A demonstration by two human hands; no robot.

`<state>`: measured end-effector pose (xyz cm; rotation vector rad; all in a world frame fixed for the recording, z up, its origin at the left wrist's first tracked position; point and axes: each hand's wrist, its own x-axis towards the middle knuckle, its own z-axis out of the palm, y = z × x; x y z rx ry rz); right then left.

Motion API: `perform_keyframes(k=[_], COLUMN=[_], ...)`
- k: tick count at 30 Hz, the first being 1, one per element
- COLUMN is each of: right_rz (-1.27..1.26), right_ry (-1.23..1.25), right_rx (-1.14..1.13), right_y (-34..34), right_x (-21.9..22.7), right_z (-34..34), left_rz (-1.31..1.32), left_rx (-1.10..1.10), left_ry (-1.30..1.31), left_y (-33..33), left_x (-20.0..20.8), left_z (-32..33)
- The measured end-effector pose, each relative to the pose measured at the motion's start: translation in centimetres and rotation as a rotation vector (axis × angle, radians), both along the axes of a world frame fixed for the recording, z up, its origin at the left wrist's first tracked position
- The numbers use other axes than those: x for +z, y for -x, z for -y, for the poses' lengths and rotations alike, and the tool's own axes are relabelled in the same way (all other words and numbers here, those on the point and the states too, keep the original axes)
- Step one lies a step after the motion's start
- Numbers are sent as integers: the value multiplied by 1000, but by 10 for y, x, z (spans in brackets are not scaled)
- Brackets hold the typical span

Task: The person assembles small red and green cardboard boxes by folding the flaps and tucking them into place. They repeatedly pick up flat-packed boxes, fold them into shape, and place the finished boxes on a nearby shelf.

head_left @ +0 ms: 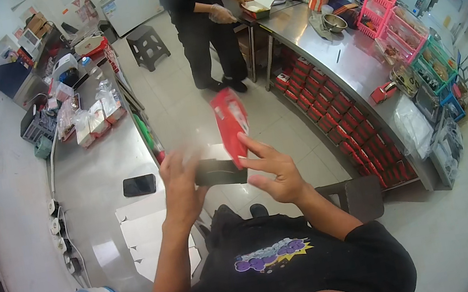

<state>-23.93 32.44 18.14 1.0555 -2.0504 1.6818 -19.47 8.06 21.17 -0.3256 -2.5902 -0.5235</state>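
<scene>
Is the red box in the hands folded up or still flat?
Partly folded: the red box has one panel upright above a dark base, held between left hand and right hand. Motion blur hides details.

A flat red cardboard carton blank with a white inner face [230, 123] stands upright and motion-blurred in mid-air above the tiled floor, its darker lower flap folded out sideways, half-formed
</scene>
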Motion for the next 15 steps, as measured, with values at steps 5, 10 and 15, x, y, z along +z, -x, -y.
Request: perform_keyframes(k=[5, 10, 15], right_rz=[850, 1353, 1192], right_ry=[590, 509, -60], right_rx=[-232, 411, 252], right_y=[41, 57, 46], right_x=[-46, -105, -105], right_z=[-40, -72, -57], left_rz=[-110, -15, 53], left_rx=[-265, -334, -196], left_ry=[-329, -311, -279], left_y=[0, -11, -15], left_x=[-42, -68, -72], left_z=[34, 41, 55])
